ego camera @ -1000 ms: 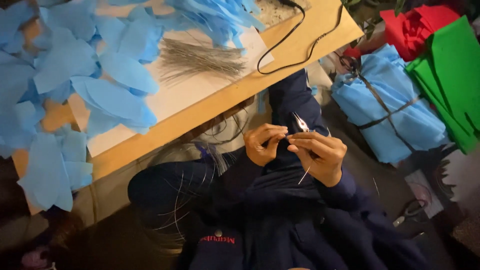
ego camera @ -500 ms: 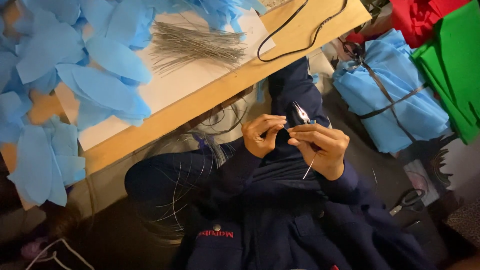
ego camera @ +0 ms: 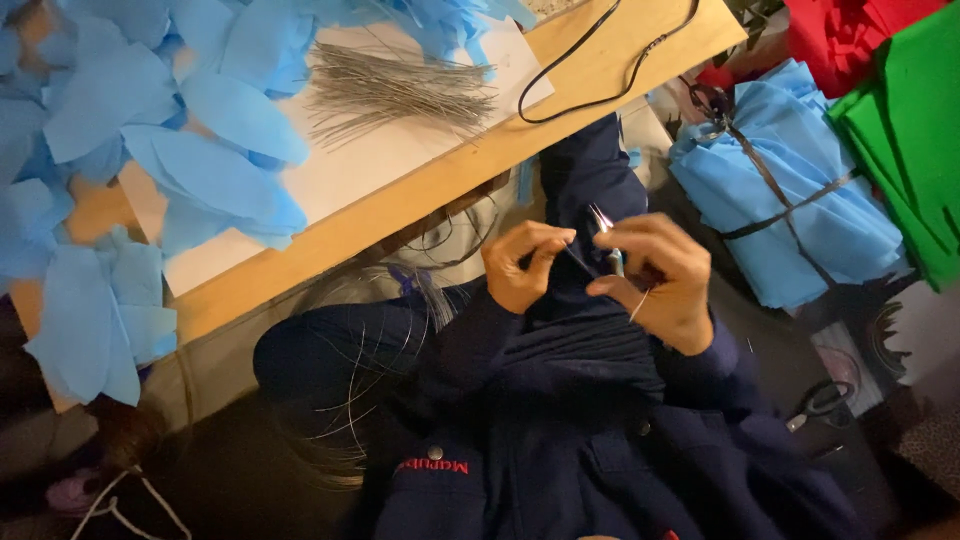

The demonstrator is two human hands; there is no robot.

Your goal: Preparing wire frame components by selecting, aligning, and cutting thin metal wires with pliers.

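Note:
My left hand (ego camera: 522,266) and my right hand (ego camera: 662,282) are close together over my lap, in dark blue clothing. The right hand grips small pliers (ego camera: 604,228) whose silver tips point up between the hands. A short piece of thin wire (ego camera: 638,304) sticks out under its fingers. The left hand's fingertips pinch a thin dark wire (ego camera: 578,260) right at the pliers.
A wooden tabletop (ego camera: 400,205) lies ahead with a white sheet, a bundle of thin wires (ego camera: 400,92), blue fabric petals (ego camera: 215,140) and a black cable (ego camera: 600,75). A tied stack of blue fabric (ego camera: 800,205), green fabric (ego camera: 915,130), red fabric (ego camera: 845,40) and scissors (ego camera: 820,402) lie at right. Loose wires (ego camera: 350,385) hang at my left knee.
Both hands stay together around the pliers and wire. They have risen slightly in view, and the right hand has turned a little.

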